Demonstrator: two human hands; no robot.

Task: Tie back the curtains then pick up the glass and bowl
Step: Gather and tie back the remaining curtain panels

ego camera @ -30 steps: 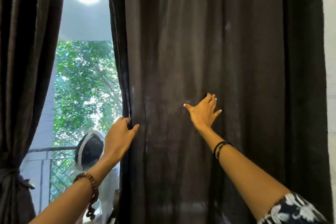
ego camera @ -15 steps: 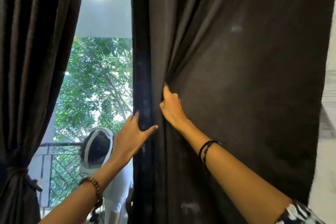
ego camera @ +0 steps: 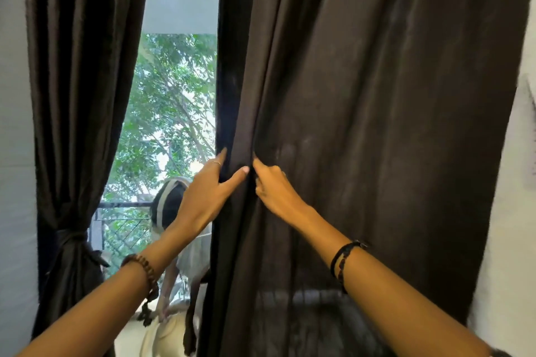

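Note:
A dark brown right curtain point(ego camera: 377, 124) hangs loose and fills the right of the view. My left hand point(ego camera: 207, 194) grips its inner edge, thumb in front and fingers behind the cloth. My right hand point(ego camera: 272, 191) pinches a fold of the same curtain just beside the left hand. The left curtain point(ego camera: 78, 95) is tied back with a knot point(ego camera: 72, 238) low on the left. No glass or bowl is in view.
Between the curtains an opening shows a balcony railing point(ego camera: 124, 206) and green trees. A person point(ego camera: 177, 229) in white clothes bends down just beyond the opening. Pale walls point(ego camera: 507, 240) flank both curtains.
My right hand slid left across the curtain, bunching cloth toward the inner edge, and now sits next to my left hand. The curtain's right edge has pulled away from the wall.

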